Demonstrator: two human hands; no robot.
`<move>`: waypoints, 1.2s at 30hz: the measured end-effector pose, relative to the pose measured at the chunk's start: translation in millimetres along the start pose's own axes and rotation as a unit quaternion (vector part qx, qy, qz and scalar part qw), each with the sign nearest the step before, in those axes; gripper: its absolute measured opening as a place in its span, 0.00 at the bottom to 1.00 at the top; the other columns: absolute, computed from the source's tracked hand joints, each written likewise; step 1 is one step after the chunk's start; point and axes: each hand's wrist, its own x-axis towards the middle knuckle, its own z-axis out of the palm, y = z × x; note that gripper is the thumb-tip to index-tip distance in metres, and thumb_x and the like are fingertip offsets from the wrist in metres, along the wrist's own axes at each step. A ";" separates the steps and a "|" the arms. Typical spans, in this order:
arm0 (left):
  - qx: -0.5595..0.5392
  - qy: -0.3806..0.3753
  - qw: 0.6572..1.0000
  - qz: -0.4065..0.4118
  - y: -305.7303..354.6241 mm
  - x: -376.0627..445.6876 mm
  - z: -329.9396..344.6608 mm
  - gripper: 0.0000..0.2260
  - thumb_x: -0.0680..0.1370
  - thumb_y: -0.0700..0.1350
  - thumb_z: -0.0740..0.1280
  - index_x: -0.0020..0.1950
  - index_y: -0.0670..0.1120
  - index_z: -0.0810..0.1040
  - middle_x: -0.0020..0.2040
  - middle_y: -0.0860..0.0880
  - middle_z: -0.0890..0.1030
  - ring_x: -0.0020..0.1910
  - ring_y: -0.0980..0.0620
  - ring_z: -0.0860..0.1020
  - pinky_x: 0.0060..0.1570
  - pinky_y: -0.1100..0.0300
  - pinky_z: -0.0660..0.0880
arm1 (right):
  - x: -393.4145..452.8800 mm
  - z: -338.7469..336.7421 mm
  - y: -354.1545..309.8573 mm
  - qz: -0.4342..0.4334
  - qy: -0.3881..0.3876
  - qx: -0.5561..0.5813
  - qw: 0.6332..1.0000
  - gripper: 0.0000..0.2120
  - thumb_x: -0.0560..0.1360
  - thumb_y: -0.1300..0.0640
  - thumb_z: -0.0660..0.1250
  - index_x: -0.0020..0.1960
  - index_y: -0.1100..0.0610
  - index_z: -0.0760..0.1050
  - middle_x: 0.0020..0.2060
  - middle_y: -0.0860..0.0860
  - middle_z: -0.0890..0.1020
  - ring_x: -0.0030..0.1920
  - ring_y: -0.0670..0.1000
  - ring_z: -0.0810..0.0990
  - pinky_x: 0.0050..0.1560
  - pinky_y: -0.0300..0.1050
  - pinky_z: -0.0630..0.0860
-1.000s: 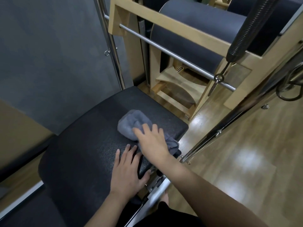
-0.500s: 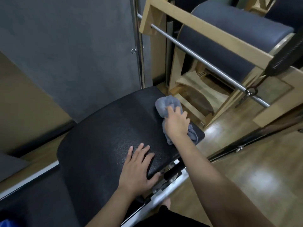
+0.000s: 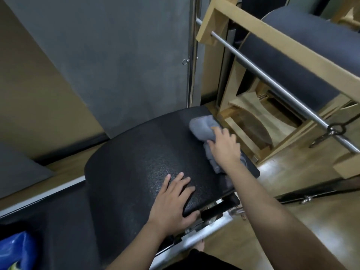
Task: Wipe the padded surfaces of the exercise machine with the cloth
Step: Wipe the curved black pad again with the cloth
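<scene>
I see the right hand (image 3: 224,148) pressing down on the grey cloth (image 3: 204,131), fingers bent over its bunched folds, at the far right corner of the black pad (image 3: 136,162). The left hand (image 3: 173,201) lies flat, fingers spread, on the pad's near right edge, thumb hooked over the rim. Beyond the pad: a wooden frame (image 3: 272,41) with a steel bar (image 3: 272,84).

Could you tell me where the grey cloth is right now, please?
In the head view, the grey cloth lies at the far right corner of the black pad, under the right hand.
</scene>
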 end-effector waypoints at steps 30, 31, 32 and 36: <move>-0.014 -0.011 1.000 -0.014 -1.7 0.5 -2.6 0.29 0.71 0.67 0.64 0.67 0.53 0.74 0.71 0.52 0.72 0.78 0.49 0.59 0.76 0.44 0.53 | 101.6 9.3 -40.4 0.124 -0.014 0.033 0.992 0.18 0.79 0.56 0.63 0.68 0.51 0.66 0.65 0.57 0.70 0.62 0.64 0.73 0.59 0.62 0.70; -0.017 -0.008 1.000 -0.012 -2.2 0.3 -1.7 0.29 0.71 0.67 0.65 0.67 0.53 0.74 0.71 0.52 0.72 0.78 0.49 0.60 0.75 0.44 0.53 | 93.9 13.7 -54.5 0.094 0.001 0.017 0.995 0.18 0.78 0.56 0.63 0.67 0.50 0.66 0.64 0.56 0.70 0.61 0.64 0.73 0.58 0.61 0.69; -0.019 -0.006 1.000 -0.011 -2.6 0.3 -0.9 0.29 0.70 0.67 0.65 0.67 0.53 0.75 0.71 0.51 0.72 0.78 0.49 0.60 0.75 0.44 0.54 | 81.9 16.2 -68.6 0.058 0.018 0.007 0.998 0.18 0.78 0.57 0.62 0.67 0.49 0.66 0.63 0.56 0.71 0.59 0.64 0.74 0.57 0.60 0.68; -0.025 0.000 1.000 -0.006 -2.7 1.4 0.4 0.29 0.70 0.66 0.66 0.66 0.52 0.75 0.71 0.51 0.72 0.78 0.49 0.60 0.75 0.43 0.54 | 22.6 27.4 -113.9 -0.168 0.048 -0.062 0.983 0.23 0.73 0.56 0.69 0.67 0.50 0.70 0.58 0.56 0.76 0.51 0.63 0.77 0.50 0.56 0.70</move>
